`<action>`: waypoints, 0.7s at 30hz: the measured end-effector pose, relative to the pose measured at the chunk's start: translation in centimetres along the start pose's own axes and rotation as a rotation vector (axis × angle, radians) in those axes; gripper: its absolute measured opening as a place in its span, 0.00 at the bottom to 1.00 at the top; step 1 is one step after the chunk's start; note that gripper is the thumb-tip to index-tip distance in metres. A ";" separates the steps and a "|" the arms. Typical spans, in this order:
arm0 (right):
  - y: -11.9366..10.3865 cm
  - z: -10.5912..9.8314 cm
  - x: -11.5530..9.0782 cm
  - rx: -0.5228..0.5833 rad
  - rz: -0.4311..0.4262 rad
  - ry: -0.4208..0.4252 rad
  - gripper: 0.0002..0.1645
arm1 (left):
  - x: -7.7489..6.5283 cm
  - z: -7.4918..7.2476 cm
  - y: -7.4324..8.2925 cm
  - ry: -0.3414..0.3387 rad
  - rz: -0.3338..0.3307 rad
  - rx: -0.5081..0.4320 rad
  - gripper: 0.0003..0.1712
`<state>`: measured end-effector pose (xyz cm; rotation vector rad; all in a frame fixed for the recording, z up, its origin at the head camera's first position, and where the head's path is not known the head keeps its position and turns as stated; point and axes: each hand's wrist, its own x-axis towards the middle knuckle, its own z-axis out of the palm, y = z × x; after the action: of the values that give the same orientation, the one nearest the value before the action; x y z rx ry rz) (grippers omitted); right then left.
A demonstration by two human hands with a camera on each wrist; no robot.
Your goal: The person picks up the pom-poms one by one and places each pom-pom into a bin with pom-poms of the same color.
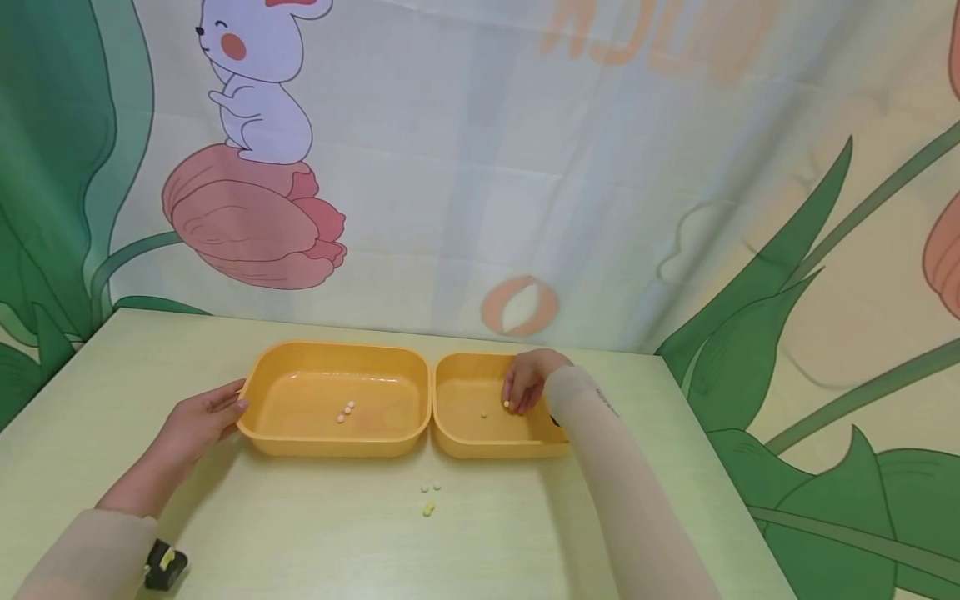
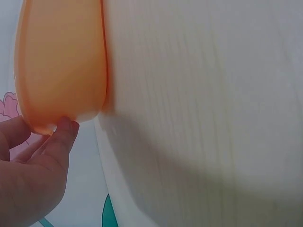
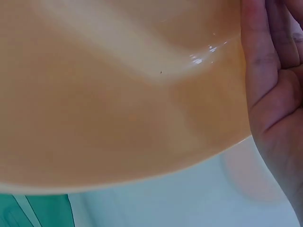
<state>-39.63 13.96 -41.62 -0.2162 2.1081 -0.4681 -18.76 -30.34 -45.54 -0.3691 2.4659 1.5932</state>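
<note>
My left hand (image 1: 197,423) grips the left end of the larger yellow tray (image 1: 330,448), thumb and fingers at its rim; the left wrist view shows them pinching the tray's edge. Inside that tray lie three small pale balls (image 1: 346,411). My right hand (image 1: 528,381) reaches down into the smaller yellow tray (image 1: 487,448), fingers bent toward its floor. At the fingertips is a small yellow ball (image 1: 507,404), apparently pinched. Another yellowish ball (image 1: 483,414) lies nearby on the tray floor. In the right wrist view the fingertips are cut off.
The two trays stand side by side on a pale wooden table (image 1: 300,533). In front of them lie several small balls (image 1: 428,508), yellow and pale green. Behind hangs a printed curtain (image 1: 420,167). A black wrist device (image 1: 165,565) sits at the left sleeve.
</note>
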 end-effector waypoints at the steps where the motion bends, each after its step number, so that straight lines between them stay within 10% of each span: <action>1: -0.2 0.3 -0.4 -0.002 0.017 0.024 0.03 | 0.0 0.0 0.0 0.001 -0.002 -0.002 0.36; 21: -0.4 0.6 -0.6 -0.086 0.021 0.069 0.08 | 0.1 0.2 0.1 0.002 -0.029 0.005 0.37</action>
<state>-38.82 13.68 -41.27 -0.2303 2.1987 -0.3775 -18.94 -30.15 -45.52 -0.4049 2.4542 1.5757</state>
